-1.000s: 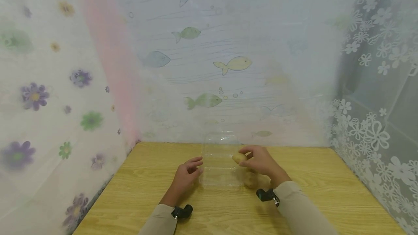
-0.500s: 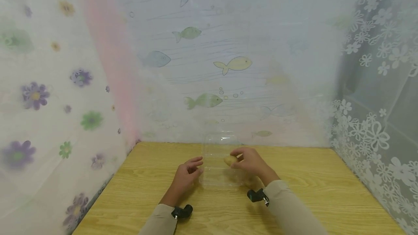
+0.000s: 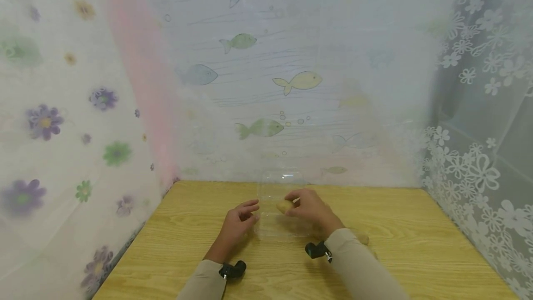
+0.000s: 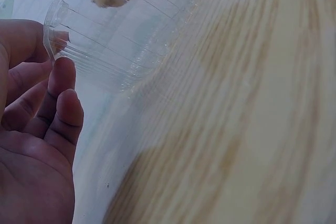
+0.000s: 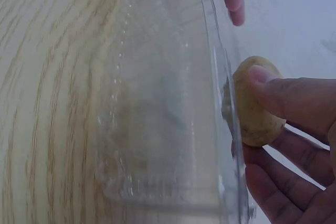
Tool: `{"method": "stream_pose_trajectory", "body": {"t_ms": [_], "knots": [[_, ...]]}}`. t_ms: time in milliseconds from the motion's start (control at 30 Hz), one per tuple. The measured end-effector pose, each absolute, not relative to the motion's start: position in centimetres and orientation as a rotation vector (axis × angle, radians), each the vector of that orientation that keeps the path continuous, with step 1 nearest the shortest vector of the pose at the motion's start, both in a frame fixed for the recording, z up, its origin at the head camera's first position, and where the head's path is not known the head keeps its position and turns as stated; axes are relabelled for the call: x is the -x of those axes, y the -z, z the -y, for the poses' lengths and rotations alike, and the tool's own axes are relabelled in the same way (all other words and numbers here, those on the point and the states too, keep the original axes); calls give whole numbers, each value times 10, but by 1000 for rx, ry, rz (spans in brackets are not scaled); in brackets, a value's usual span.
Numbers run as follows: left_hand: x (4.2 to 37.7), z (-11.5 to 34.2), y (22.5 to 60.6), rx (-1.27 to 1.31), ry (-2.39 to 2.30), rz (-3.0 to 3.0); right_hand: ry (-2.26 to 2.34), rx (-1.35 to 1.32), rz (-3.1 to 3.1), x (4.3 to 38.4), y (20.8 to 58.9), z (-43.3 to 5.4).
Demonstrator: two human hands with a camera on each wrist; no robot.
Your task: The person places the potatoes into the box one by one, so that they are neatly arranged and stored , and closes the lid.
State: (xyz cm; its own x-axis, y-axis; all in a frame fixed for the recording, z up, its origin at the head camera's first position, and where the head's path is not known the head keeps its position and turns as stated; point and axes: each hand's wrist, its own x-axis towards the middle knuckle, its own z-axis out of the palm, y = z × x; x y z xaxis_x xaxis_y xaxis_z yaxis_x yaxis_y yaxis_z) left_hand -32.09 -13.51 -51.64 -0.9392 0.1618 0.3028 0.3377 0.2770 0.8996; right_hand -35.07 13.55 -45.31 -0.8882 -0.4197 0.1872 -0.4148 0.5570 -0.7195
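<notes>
A clear plastic clamshell container sits on the table, its lid raised at the back. My left hand is at the container's left side; the left wrist view shows its fingertips pinching the clear rim. My right hand holds a small yellowish potato between thumb and fingers, over the container. Seen from the right wrist, the potato is just at the upper edge of the container wall, partly behind it, with the thumb on its near face.
More potatoes lie on the wood-grain table, partly hidden by the right sleeve. A fish-print curtain hangs along the table's back edge, and flowered curtains flank the sides.
My right hand has moved left with the potato, from the container's right edge to over its middle. Potatoes beside the right forearm have come into view. The left hand has stayed in place.
</notes>
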Motion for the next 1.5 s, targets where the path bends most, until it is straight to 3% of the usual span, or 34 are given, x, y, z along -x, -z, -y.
{"method": "stream_pose_trajectory", "body": {"t_ms": [1500], "knots": [[320, 136, 517, 482, 1718, 2411, 1353, 471, -2863, 347, 480, -85]]}}
